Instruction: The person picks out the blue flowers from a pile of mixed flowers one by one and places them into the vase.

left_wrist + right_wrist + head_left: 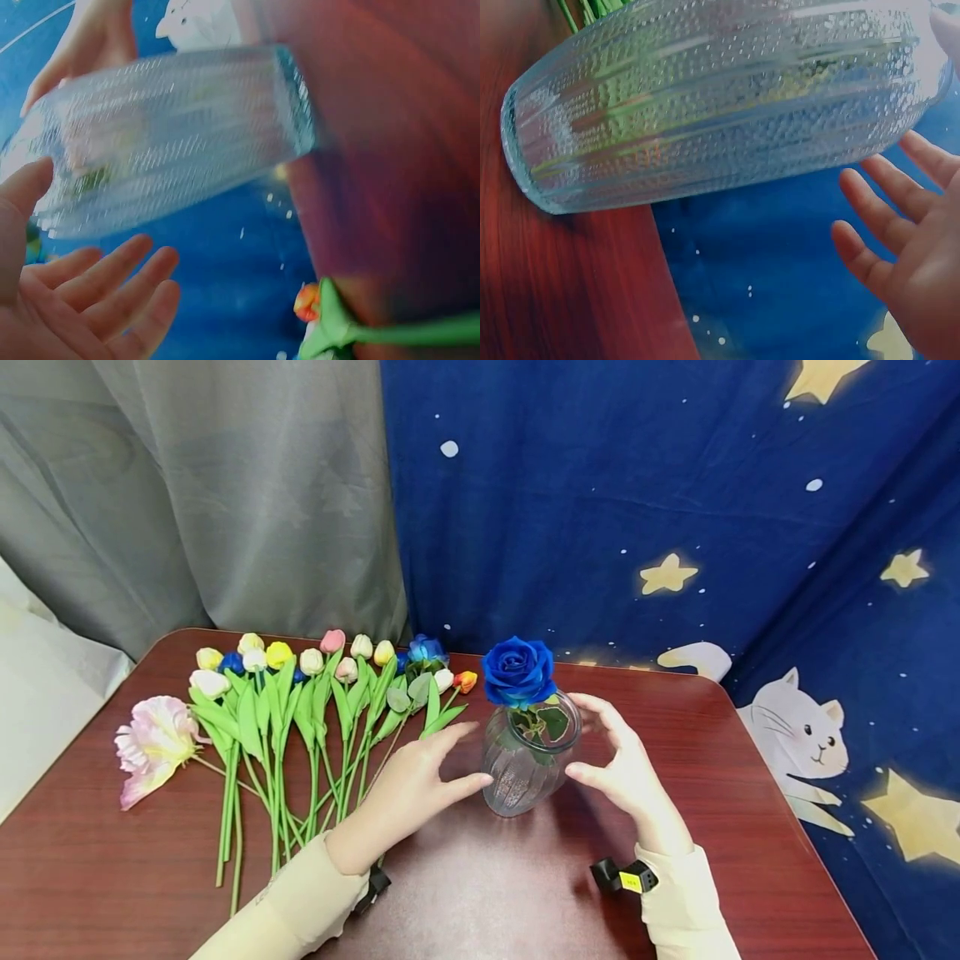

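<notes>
A clear ribbed glass vase [517,781] stands upright on the table, its textured wall close up in the left wrist view [180,135] and right wrist view [720,112]. One blue rose [518,672] rises from its mouth, with green leaves inside the neck. On the vase's left side is my left hand [420,777], fingers spread and thumb tip right at the glass. Opposite it, my right hand [622,764] curves loosely round the right side near the rim, its fingers extended. Both hands frame the vase, and neither one grips it.
Left of the vase lie several artificial tulips [279,655] with long green stems, another blue rose [427,650] and a large pale pink flower [156,743]. Behind the brown table [675,727] hang a grey curtain [277,493] and a blue star-patterned curtain [540,510].
</notes>
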### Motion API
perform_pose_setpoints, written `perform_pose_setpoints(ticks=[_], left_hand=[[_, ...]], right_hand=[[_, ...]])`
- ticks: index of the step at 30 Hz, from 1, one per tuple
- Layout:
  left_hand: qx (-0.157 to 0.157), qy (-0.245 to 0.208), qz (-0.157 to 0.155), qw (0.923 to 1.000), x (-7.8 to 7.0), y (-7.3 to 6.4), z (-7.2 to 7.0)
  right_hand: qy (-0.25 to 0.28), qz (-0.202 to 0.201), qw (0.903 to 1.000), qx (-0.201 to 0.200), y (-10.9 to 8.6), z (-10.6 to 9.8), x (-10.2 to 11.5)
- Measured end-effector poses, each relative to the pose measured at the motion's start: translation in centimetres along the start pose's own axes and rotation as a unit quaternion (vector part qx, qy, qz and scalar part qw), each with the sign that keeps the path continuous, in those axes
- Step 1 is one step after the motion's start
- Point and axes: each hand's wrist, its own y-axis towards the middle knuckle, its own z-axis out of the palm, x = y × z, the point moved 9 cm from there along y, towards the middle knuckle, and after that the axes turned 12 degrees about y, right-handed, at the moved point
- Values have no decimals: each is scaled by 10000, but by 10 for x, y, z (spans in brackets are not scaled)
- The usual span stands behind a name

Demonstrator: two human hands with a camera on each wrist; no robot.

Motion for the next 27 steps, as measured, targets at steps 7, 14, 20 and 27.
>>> perform_pose_setpoints(ticks=[7,14,20,27], left_hand=[[-118,220,-207,9995,18,-3,-24],[-92,335,-728,9967,41,-7,-39],[91,766,-1064,9913,59,-11,-43],[614,1044,-1410,9826,72,-19,-36]], right_hand=[[34,208,9993,317,-2,4,-9],[85,242,9987,435,-3,4,-14],[187,315,9983,459,-3,5,-16],[207,327,9982,455,-4,5,-18]])
